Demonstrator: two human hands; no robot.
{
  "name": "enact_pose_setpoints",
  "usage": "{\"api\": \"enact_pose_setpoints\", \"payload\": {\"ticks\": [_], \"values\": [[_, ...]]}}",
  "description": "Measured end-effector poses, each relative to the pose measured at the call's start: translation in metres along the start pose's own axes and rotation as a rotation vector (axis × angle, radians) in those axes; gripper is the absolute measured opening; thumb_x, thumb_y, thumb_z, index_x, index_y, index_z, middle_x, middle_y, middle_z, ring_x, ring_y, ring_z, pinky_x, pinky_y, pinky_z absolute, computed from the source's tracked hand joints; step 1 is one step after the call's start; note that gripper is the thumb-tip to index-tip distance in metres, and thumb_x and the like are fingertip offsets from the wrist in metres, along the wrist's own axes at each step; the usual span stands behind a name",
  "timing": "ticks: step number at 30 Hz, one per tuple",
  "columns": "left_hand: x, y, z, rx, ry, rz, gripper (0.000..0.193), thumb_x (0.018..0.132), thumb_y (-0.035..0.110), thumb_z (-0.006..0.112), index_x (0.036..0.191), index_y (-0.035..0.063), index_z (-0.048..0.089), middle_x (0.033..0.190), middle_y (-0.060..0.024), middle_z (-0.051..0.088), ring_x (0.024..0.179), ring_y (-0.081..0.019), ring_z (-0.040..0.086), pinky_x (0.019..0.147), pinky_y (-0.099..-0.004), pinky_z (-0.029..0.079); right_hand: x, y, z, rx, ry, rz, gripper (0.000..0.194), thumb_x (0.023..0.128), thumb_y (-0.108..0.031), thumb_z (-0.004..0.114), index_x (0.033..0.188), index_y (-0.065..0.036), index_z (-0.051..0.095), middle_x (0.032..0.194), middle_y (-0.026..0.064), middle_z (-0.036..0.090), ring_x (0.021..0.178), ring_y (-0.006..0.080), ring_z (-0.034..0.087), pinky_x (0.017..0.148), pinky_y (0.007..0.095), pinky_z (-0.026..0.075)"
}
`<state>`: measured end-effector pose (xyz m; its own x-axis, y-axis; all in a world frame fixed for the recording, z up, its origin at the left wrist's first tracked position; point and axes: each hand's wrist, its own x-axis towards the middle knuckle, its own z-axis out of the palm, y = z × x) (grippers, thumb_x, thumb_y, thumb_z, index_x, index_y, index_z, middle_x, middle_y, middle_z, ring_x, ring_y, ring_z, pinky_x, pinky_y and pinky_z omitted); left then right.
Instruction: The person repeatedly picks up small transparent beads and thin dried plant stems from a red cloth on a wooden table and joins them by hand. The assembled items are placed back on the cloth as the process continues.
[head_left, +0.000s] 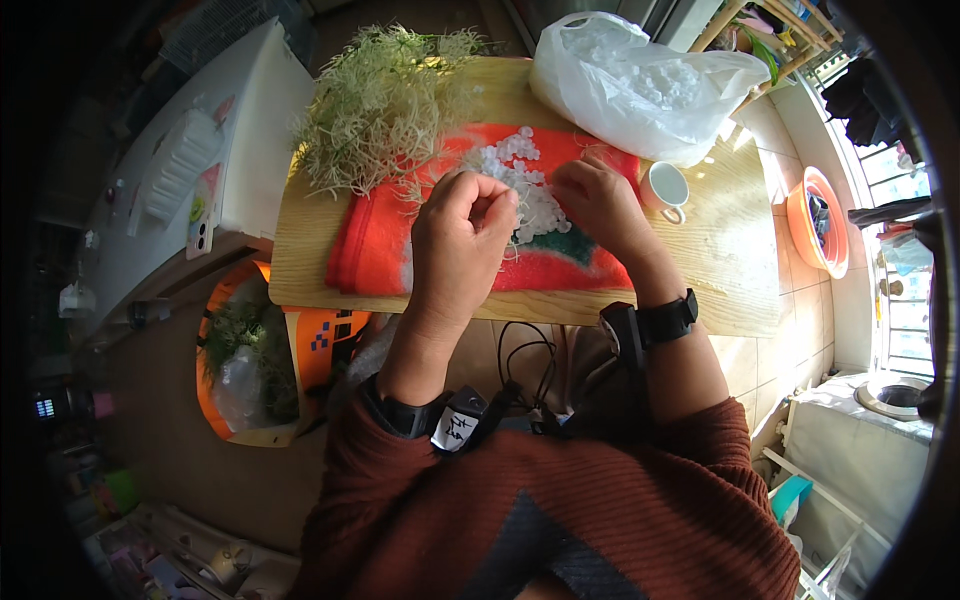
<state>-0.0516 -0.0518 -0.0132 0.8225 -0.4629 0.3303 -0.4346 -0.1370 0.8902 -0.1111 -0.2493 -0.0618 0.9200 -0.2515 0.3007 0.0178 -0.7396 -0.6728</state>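
My left hand (466, 229) is raised over a folded red cloth (375, 247), its thumb and index fingertip pinched together. Opposite it, my right hand (598, 201) has its fingers curled inward, the tips partly hidden. Whether either hand grips a small piece is too fine to tell. Between and beyond them lies a pile of small, translucent white plastic pieces (541, 214). Thin pale strands show beside the pile, just below my left fingertips. A bushy heap of pale green, artificial-looking plant sprigs (390, 112) spreads over the cloth's far left corner and the wooden table (720, 262).
A white plastic bag (600, 90) full of similar white pieces stands at the table's far right. Near my right hand is a white mug (666, 187). An orange bag (307, 337) with more greenery sits low on the left; an orange basin (817, 225) is on the right.
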Motion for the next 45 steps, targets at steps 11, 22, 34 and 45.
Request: {"api": "enact_pose_setpoints", "payload": {"ticks": [11, 22, 34, 45], "values": [[-0.002, -0.005, 0.001, -0.072, 0.064, 0.002, 0.008, 0.089, 0.007, 0.065, 0.086, 0.001, 0.06, 0.076, 0.0028, 0.058, 0.067, -0.0044, 0.051, 0.062, -0.0208, 0.043, 0.005, -0.003, 0.006, 0.106, 0.062, 0.198, 0.012, 0.087, -0.013, 0.064, 0.091, -0.002, 0.067, 0.09, 0.0129, 0.067, 0.083, 0.0252, 0.065, 0.073, 0.0352, 0.051], [-0.001, 0.003, 0.009, 0.036, 0.131, 0.164, 0.013, 0.078, 0.001, 0.069, 0.075, 0.003, 0.056, 0.071, -0.0085, 0.059, 0.062, -0.0234, 0.061, 0.054, -0.0343, 0.048, -0.007, -0.05, -0.003, 1.263, -0.022, 0.41, 0.01, 0.096, -0.009, 0.057, 0.099, 0.0, 0.059, 0.098, 0.0097, 0.066, 0.092, 0.02, 0.066, 0.089, 0.0328, 0.053], [-0.001, -0.001, 0.009, 0.367, 0.195, 0.402, 0.017, 0.078, 0.006, 0.07, 0.082, 0.0115, 0.055, 0.074, -0.0032, 0.055, 0.07, -0.0262, 0.056, 0.066, -0.0396, 0.038, -0.01, -0.052, 0.001, 1.481, -0.073, 0.362, 0.005, 0.095, -0.006, 0.056, 0.097, -0.002, 0.059, 0.094, 0.0068, 0.064, 0.089, 0.0198, 0.066, 0.087, 0.0334, 0.054], [0.0, -0.002, 0.008, 0.415, 0.175, 0.48, 0.018, 0.077, 0.005, 0.07, 0.081, 0.0122, 0.054, 0.072, -0.0021, 0.053, 0.067, -0.0234, 0.054, 0.065, -0.038, 0.037, -0.01, -0.053, 0.001, 1.479, -0.07, 0.362, 0.005, 0.095, -0.006, 0.056, 0.097, -0.002, 0.059, 0.093, 0.0068, 0.065, 0.089, 0.0192, 0.065, 0.086, 0.0336, 0.053]]}}
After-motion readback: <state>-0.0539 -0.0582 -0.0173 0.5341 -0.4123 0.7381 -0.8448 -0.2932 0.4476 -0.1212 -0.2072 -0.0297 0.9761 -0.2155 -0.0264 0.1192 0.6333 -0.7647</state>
